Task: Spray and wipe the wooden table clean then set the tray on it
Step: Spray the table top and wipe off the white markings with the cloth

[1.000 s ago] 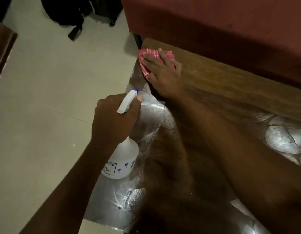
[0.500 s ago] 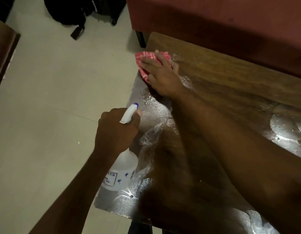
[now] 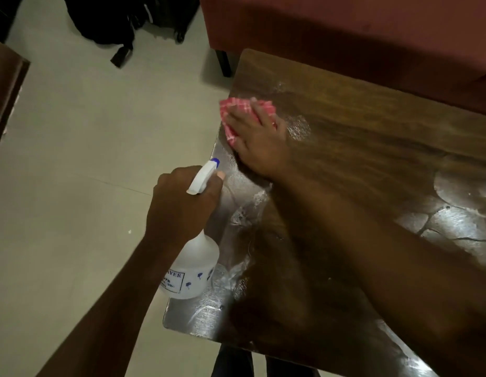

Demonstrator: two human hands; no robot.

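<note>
Red checked cloth (image 3: 237, 107) lies under the flat-pressed right hand (image 3: 256, 140) on the wooden table (image 3: 372, 148); the left hand (image 3: 182, 202) grips the spray bottle (image 3: 194, 270) at the table's left edge.

Premises: a domestic living room, by appearance. A wooden table (image 3: 372, 137) with a glossy, wet-streaked top stands on a pale tiled floor (image 3: 73, 131). At 12 to 1 o'clock, just behind the table, sits a red upholstered seat (image 3: 345, 28) on a dark leg (image 3: 224, 62). At 11 o'clock a black bag (image 3: 105, 20) with straps lies on the floor. At 9 o'clock, the edge of a dark wooden furniture piece (image 3: 5, 91) shows.
</note>
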